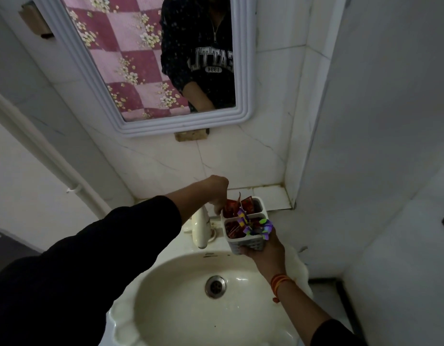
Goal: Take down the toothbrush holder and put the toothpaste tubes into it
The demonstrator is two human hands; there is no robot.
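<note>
My right hand (262,248): it comes in from 5 o'clock and cups the white slotted plastic toothbrush holder (245,227) from beneath, fingers wrapped round its near wall; a red and orange thread band (280,279) circles the wrist.

My left hand (218,193): it reaches in from 9 o'clock in a black sleeve (91,258), wrist bent down, fingertips pinched at the far-left corner of the holder; I cannot tell whether they grip a tube or just touch the rim.

Toothbrush holder: it is held just above the back ledge of the cream ceramic sink (171,283), at about 1 o'clock from the metal drain (215,287), roughly upright, with several compartments open at the top.

Red toothpaste tubes (237,207): they stand in the far compartments, their crimped ends poking above the rim; more red shows inside the near-left compartment.

Purple, green and yellow crumpled tube (255,227): it lies across the middle divider and the near-right rim, its end just above my right fingers.

Cream tap spout (199,228): it sits just beside the holder at 9 o'clock, pointing toward the basin.

White-framed mirror (151,58): it hangs on the tiled wall at 12 o'clock and reflects a pink checked floral cloth (126,51) and my dark sweatshirt.
</note>
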